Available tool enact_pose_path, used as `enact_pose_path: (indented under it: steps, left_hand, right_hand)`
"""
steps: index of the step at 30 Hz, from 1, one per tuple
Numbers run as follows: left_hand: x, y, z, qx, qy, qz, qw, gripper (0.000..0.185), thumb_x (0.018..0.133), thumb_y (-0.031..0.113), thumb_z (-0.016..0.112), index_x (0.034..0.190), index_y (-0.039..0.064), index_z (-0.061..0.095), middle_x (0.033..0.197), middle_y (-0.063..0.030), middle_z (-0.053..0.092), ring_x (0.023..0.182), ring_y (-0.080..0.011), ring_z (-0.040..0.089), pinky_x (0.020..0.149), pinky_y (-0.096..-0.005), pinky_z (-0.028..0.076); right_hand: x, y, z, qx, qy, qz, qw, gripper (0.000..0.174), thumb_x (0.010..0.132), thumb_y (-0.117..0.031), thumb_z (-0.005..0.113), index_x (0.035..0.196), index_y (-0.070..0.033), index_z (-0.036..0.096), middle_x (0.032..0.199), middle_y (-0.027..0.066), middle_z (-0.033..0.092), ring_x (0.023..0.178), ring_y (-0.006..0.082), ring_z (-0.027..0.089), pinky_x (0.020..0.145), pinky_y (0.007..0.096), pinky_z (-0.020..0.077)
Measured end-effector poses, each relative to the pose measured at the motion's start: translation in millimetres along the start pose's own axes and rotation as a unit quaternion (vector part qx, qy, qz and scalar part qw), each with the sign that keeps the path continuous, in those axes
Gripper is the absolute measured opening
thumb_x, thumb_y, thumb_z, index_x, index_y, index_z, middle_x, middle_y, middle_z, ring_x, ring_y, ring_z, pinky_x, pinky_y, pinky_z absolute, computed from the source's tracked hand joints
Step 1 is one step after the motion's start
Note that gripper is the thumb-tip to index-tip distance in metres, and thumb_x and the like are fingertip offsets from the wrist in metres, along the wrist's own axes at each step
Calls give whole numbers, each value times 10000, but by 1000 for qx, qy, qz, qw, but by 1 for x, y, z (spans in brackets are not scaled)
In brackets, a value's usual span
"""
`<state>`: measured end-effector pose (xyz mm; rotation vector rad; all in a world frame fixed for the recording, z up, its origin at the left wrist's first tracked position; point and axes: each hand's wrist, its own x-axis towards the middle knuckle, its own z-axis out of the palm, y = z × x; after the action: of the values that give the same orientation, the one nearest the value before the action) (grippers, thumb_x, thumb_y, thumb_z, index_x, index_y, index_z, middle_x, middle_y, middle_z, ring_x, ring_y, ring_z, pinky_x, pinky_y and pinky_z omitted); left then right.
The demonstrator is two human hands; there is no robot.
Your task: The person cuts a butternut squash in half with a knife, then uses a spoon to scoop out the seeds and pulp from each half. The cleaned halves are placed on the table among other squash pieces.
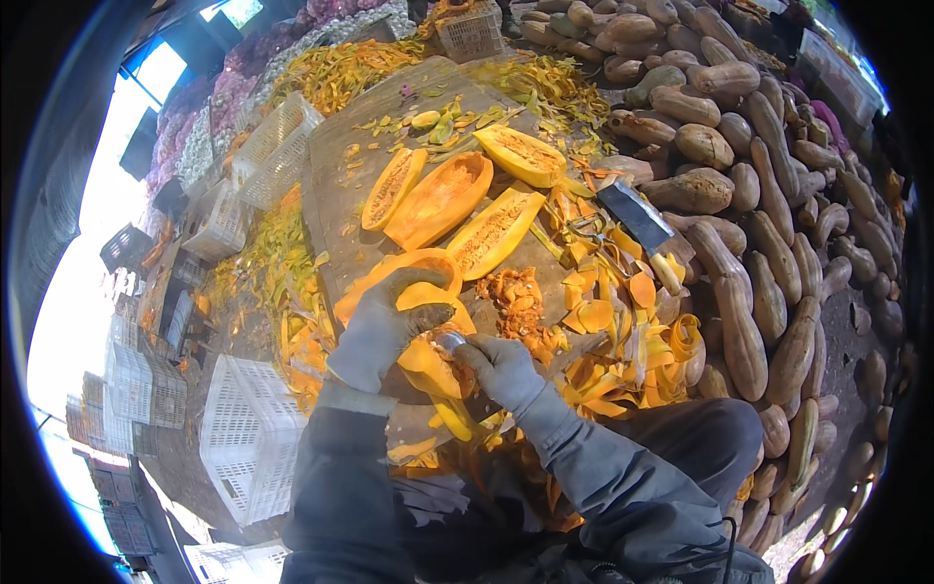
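My left hand [379, 332], in a grey work glove, grips a peeled pumpkin half [423, 372] from its left side, thumb across the top. In my gloved right hand [505, 369] is a metal spoon [450, 340], its bowl at the seedy hollow of that half. Just beyond the left hand lies a scooped-out half [379, 271]. Further up the board [332, 168] rest another hollowed half [445, 198] and three halves with seeds inside: a left one [394, 188], a far one [519, 153] and a near one [498, 232]. Scooped seed pulp [514, 306] sits beyond my right hand.
A cleaver [633, 213] with a pale handle lies at the right, near curled peelings [642, 358]. Whole tan squashes [733, 306] are piled along the right. White plastic crates [252, 438] stand at the left. More peel heaps [343, 73] lie around the board's far end.
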<state>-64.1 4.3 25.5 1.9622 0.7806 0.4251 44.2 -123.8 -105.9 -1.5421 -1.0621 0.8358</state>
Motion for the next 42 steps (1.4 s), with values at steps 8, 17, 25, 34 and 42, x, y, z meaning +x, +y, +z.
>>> enact_pose_path:
  steps: [8,17,25,34,42]
  left_hand:
    - [-1,9,3,0,-18,-12,1000,445,771,194,844,1158,54,675,1133,-72,684,1041,-159,605,911,-291,475]
    - [-5,10,-3,-71,-29,-6,997,660,872,576,663,1187,-4,652,1208,-126,664,1137,-204,594,999,-344,460]
    - [-14,2,-1,-39,-5,11,999,587,892,499,658,1187,-8,648,1186,-116,666,1105,-186,606,970,-318,477]
    - [-18,14,7,8,-19,-30,999,505,751,138,837,1200,16,640,1217,-85,668,1117,-170,615,966,-309,503]
    - [-25,18,4,7,-2,-96,995,512,724,-135,741,1198,34,649,1204,-72,674,1089,-148,626,923,-280,524]
  right_hand:
    - [-17,26,-7,-67,19,57,996,422,960,-495,561,1067,-117,714,829,189,684,809,367,668,702,438,517]
    - [-2,-33,-13,292,-44,-1,955,399,974,-316,579,1140,40,648,813,72,686,748,171,635,699,318,505]
    - [0,-21,-4,226,-104,43,967,385,969,-367,583,1060,-5,677,797,122,688,756,246,657,726,368,508]
    - [-7,5,6,-115,-76,44,989,422,970,-457,520,941,-70,684,863,195,689,881,394,658,771,481,507]
    - [-26,17,10,-136,-3,42,990,406,967,-441,538,946,-66,691,832,192,690,831,375,672,744,473,513]
